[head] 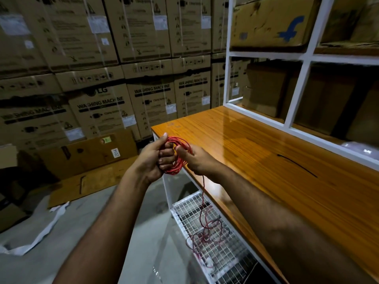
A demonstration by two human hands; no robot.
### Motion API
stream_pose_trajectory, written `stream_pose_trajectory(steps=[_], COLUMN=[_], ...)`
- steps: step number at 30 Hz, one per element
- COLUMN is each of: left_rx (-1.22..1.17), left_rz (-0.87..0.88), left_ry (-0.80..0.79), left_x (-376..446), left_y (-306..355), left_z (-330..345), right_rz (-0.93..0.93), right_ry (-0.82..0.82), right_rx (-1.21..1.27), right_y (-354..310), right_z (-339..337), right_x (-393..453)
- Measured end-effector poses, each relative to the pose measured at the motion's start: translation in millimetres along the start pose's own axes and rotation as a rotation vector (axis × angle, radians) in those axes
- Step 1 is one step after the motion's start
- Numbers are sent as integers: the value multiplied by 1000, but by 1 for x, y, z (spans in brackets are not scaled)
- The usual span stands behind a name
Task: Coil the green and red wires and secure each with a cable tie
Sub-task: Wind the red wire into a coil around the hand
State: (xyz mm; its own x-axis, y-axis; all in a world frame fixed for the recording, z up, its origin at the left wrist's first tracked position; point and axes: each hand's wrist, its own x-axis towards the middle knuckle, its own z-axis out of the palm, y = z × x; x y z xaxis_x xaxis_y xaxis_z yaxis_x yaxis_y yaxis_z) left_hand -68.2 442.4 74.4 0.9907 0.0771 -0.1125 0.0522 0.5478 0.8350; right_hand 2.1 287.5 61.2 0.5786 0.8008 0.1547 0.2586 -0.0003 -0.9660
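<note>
Red wire [180, 158] looped round, both hands gripping.

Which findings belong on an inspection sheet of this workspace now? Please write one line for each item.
Surface: wooden table, glossy, with a black cable tie lying on it.
Job's things: red wire, partly coiled; green wire, nothing seen.
Clutter: white strip on the floor.
Grippers: left hand grips the coil, fingers curled through it; right hand holds the coil's other side.
Cables: loose red tail hangs down to the wire mesh shelf below the table.
Surroundings: stacked cardboard boxes; white shelf frame.
</note>
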Motion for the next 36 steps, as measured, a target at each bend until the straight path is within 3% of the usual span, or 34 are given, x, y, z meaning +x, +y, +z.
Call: stream_pose_trajectory(steps=[4,8,11,15,21,26,31,34,36], left_rx=[-79,-135,-160,-80,-123,-145,-208,-193,-167], left_rz=[-31,-33,-52,-103,-68,12,38,46,50], left_ry=[-62,-147,-160,-73,64,211,313,355,377], left_x=[0,1,1,1,-1,-10,-11,-9,-7], left_y=[2,-2,-4,-4,7,25,34,33,29], left_z=[-4,-5,-4,-6,-28,-57,-72,-73,-70], right_rz=[-18,-26,1,44,239,330,387,349,276], right_ry=[63,162,191,66,-127,-164,-56,217,415], right_rx=[11,-137,-17,141,49,170,287,181,267], right_y=[9,14,15,13,30,63,78,73,65], right_z=[3,6,8,8,-13,-43,-45,-33,-24], right_x=[10,14,11,2,-20,-46,-60,-56,-47])
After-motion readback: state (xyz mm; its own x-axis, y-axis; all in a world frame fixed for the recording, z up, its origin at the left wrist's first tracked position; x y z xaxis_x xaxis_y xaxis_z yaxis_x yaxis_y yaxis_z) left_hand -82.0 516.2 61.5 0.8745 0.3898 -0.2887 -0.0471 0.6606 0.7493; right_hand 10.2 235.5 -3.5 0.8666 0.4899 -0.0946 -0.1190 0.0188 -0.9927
